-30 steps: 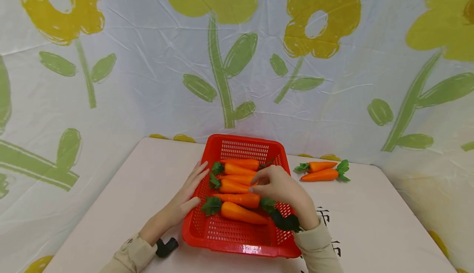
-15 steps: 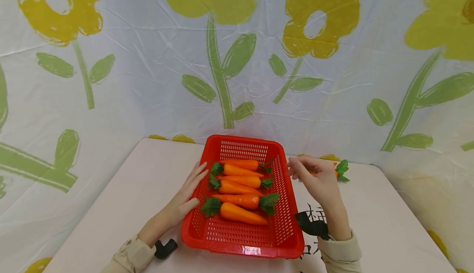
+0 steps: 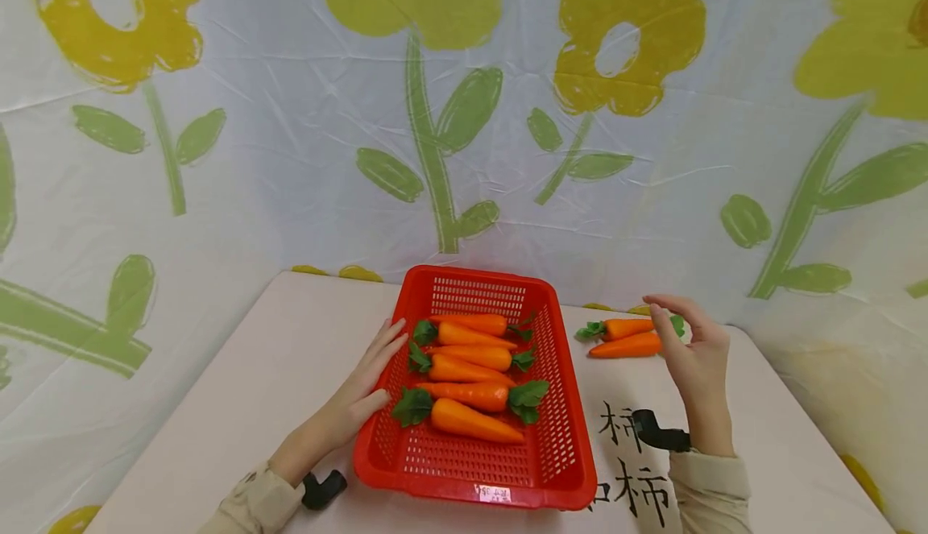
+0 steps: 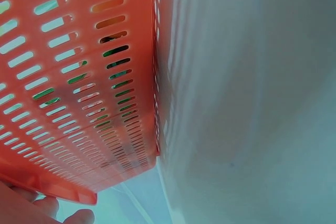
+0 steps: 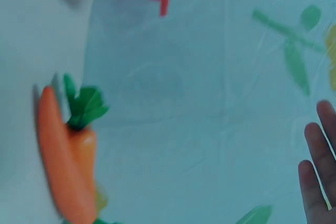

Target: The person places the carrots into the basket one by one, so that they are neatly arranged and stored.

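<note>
A red plastic basket stands on the table, with several orange carrots laid crosswise in it, green tops to either side. My left hand rests on its left rim, fingers extended; the left wrist view shows those fingertips at the rim beside the slotted wall. To the right, two more carrots lie side by side on the table. Above them is my right hand, holding nothing, thumb and fingers apart. In the right wrist view its fingers look straight, away from the carrot pair.
The pale table bears black written characters right of the basket. A flower-printed cloth hangs behind and at both sides. Black straps with small black pieces sit at the wrists.
My right hand has left the basket and moved right, over the two carrots on the table. My left hand and the basket stay put.
</note>
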A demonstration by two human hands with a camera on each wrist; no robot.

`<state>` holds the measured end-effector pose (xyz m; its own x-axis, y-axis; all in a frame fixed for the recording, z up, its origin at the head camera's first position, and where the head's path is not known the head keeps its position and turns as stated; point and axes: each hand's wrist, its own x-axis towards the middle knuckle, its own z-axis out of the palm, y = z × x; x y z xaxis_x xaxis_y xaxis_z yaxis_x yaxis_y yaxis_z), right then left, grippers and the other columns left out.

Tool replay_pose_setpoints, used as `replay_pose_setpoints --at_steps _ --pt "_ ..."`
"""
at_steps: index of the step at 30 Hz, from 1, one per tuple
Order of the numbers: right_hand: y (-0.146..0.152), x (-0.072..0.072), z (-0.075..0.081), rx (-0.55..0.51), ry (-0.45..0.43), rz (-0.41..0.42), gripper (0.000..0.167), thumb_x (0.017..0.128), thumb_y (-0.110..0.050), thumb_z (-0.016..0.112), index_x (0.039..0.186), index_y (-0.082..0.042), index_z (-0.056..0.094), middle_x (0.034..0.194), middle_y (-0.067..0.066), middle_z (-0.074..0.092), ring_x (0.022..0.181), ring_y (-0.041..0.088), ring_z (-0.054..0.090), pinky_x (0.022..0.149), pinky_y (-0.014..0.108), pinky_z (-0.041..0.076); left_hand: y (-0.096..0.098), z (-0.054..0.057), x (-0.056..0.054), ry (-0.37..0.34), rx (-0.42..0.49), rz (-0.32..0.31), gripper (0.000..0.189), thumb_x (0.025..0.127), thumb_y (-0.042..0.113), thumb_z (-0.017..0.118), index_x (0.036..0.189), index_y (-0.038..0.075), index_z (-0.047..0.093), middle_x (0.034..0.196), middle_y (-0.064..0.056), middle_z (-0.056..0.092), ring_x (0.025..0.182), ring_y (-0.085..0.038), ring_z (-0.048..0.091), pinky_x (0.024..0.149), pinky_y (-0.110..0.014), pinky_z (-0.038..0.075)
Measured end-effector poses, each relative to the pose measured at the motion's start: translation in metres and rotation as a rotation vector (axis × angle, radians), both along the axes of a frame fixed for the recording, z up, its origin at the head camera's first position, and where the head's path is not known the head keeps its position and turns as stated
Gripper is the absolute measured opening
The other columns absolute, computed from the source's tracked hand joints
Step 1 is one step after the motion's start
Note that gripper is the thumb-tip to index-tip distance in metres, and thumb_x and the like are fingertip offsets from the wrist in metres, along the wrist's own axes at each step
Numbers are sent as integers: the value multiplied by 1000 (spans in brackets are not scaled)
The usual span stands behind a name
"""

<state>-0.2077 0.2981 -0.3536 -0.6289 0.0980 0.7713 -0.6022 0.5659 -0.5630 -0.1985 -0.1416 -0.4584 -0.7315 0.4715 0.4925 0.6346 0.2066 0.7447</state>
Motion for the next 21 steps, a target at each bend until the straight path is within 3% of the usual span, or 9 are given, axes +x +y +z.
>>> replay_pose_setpoints --at_steps 4,7,13,21 --pt "28 -12 -22 -25 -113 -124 30 92 1 63 122 2 68 122 16 66 116 0 54 106 21 35 1 0 0 -6 0 0 75 82 -3 40 156 5 28 165 -16 10 150 -37 -6 108 -74 4" --pt "47 -19 -40 -29 -234 -160 39 95 -7 62 134 -2 61 140 11 57 132 9 45 115 32 27 1 0 0 -10 2 0 75 82 -2 40 156 5 28 164 -19 10 150 -37 -6 107 -75 3" --pt "68 -25 -69 -47 -424 -129 52 98 -13 58 146 -1 46 157 17 34 147 34 23 117 58 13 1 1 2 -13 4 -14 75 82 -2 40 156 4 28 163 -20 10 150 -37 -7 107 -75 2" --pt "85 -37 -102 19 -513 -55 58 97 -10 60 147 7 37 158 30 19 146 50 10 110 71 5 2 3 3 -22 6 -18 74 82 -2 40 155 2 27 164 -19 9 150 -39 -7 107 -74 2"
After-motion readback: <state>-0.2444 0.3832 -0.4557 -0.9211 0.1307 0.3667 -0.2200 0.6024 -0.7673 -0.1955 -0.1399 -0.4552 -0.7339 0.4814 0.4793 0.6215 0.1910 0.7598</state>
